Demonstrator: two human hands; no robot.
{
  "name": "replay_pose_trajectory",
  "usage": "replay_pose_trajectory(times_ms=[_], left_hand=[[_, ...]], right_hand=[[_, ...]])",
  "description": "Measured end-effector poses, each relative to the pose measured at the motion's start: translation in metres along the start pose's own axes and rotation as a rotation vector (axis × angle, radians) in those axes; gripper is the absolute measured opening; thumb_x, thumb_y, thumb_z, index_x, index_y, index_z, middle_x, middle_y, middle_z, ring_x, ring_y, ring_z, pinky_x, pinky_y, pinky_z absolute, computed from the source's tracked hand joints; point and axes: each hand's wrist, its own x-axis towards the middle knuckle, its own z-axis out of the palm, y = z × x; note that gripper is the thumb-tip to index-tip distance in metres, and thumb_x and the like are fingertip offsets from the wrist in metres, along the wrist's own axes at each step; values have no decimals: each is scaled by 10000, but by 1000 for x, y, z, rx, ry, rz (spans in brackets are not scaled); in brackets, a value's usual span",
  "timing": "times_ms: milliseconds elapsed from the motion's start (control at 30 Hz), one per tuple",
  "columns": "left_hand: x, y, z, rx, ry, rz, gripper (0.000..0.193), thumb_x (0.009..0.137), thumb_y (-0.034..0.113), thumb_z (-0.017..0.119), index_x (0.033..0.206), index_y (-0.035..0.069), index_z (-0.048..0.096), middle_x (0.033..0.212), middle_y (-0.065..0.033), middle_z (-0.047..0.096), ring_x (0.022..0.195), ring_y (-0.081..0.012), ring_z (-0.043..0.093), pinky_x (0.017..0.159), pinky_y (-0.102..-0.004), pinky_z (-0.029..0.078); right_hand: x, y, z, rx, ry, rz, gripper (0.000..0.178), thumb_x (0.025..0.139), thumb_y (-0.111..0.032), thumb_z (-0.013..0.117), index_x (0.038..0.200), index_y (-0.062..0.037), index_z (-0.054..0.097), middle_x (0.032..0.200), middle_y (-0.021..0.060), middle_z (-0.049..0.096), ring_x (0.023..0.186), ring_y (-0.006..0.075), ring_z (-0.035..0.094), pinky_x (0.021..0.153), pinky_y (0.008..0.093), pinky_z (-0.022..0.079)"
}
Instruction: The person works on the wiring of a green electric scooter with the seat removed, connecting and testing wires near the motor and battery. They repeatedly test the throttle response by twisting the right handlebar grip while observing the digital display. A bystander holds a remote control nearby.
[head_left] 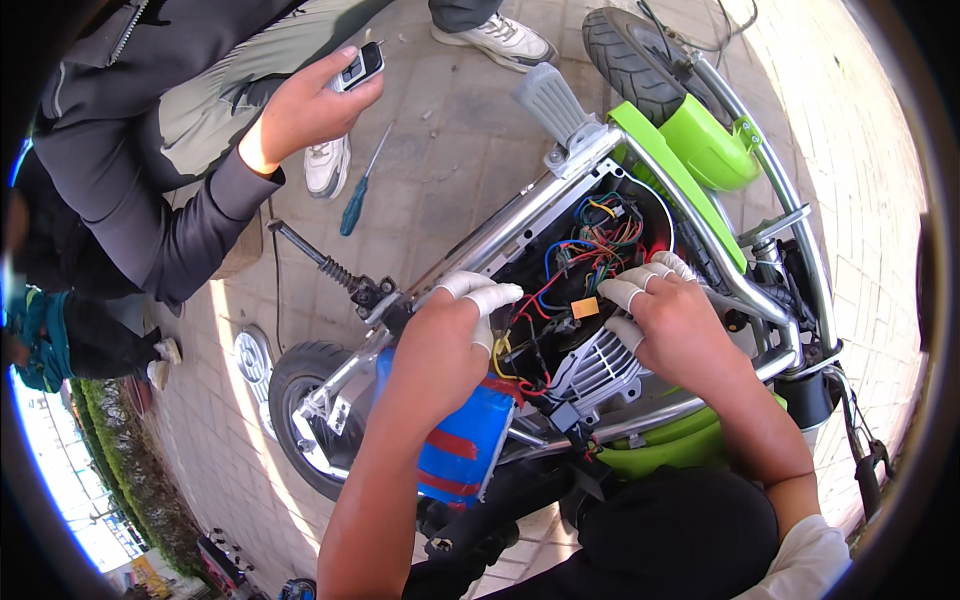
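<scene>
An electric scooter's metal frame [470, 245] with green panels lies before me, its wiring bay exposed. White coverings wrap the fingers of both hands. My left hand [440, 330] is closed at the bay's left side, beside thin red wires [519, 318]; what its fingers hold is hidden. On the right, my right hand [675, 320] curls its fingertips onto the tangled coloured wires [605, 245], the thumb a little apart from them. An orange tag [584, 308] hangs near those fingertips. Below it sits a ribbed silver metal housing [598, 373].
A blue wrapped block with red tape [465, 440] lies below my left hand. A person's hand [310, 110] holds a small remote-like device [360, 68] at upper left. A screwdriver [353, 205] lies on the paving. Wheels [630, 60] and a spring shock absorber [325, 265] stick out.
</scene>
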Motion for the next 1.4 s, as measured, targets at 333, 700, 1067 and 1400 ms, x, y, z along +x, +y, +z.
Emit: replay_pose_trajectory(times_ms=[333,700,1067,1400], left_hand=[[-1,5,9,321,-19,-134,411,798,90,690,1209,100,680,894,-148,706,816,-309,668,742,-379,515],[0,10,8,250,65,-209,365,875,69,559,1228,74,652,1008,-259,652,954,-404,633,847,-461,493],[-2,4,4,125,41,-173,328,882,-3,543,1179,52,672,1006,-202,663,935,-314,646,863,-359,487],[-4,-5,5,-49,59,-134,372,882,25,573,1245,75,642,1008,-202,682,913,-331,661,835,-393,508]], right_hand=[[8,0,11,-41,44,-18,251,759,-174,768,970,-69,680,878,90,620,833,301,619,809,413,457],[6,3,6,-32,-1,71,179,852,-209,651,937,-52,635,865,97,628,834,287,654,816,425,497],[3,-4,10,-46,64,19,244,834,-206,657,999,-26,658,964,119,651,941,298,648,952,446,459],[17,-43,17,184,34,-291,322,824,-137,565,1124,-76,666,1251,65,613,1176,251,564,1033,470,409]])
